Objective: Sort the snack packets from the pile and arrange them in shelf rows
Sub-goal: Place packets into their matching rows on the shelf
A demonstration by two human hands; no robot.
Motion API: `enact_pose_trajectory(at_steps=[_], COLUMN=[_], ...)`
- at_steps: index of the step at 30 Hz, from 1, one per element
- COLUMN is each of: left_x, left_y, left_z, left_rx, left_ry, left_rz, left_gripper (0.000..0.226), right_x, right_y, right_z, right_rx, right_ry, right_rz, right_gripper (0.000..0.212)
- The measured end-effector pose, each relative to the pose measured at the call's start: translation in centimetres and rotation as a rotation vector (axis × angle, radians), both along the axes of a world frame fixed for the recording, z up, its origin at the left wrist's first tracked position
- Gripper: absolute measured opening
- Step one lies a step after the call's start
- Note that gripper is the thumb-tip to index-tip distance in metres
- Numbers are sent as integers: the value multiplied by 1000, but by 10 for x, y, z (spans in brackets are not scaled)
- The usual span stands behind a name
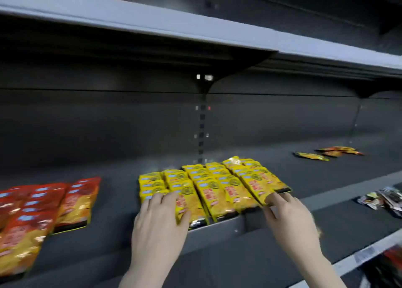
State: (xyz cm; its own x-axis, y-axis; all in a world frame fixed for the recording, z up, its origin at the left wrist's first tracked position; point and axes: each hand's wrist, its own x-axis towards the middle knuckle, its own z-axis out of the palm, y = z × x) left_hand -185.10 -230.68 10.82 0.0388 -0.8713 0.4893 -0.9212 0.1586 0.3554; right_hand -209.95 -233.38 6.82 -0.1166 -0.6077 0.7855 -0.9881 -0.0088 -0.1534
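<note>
So the dark shelf point(217, 135) takes up nearly everything here, and it's being used as the sorting board, with each flavour given its own patch. The biggest patch is the red packets point(39, 209) out at 8 o'clock, laid in overlapping rows like shingles, probably so every label can be read.

The yellow packets point(213, 185) are fanned out dead centre in the same overlapping way, lined up along the shelf's front lip so the rows stay square. A small leftover pile point(330, 153) is parked well apart at 2 o'clock, presumably the unsorted stuff, and a few dark wrappers point(382, 198) are seen on the lower shelf at 3 o'clock.

The left hand point(158, 224) is laid flat, fingers spread, on the near-left yellow rows, looks like they're being steadied. The right hand point(291, 222) is pinching the bottom corner of the rightmost yellow packet point(264, 184), likely to nudge it straight.
</note>
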Motion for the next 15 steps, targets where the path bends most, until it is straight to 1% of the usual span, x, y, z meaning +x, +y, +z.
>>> enact_pose_trajectory(at_steps=[4,7,11,15], left_x=[-111,-180,-251,-307], left_y=[-15,-28,-51,-81], left_z=[0,1,6,7], left_rx=[14,29,31,27], left_ry=[11,15,14,39], left_rz=[-40,-71,-74,-96], left_gripper=[41,41,40,39], right_x=[-109,-172,-236,-281], right_y=[-3,-7,-27,-57], right_z=[-1,-2,-1,-2], right_rx=[27,36,35,32], right_ry=[4,-2,-4,-17], right_rz=[-73,-85,-92,-71], right_gripper=[27,28,25,23])
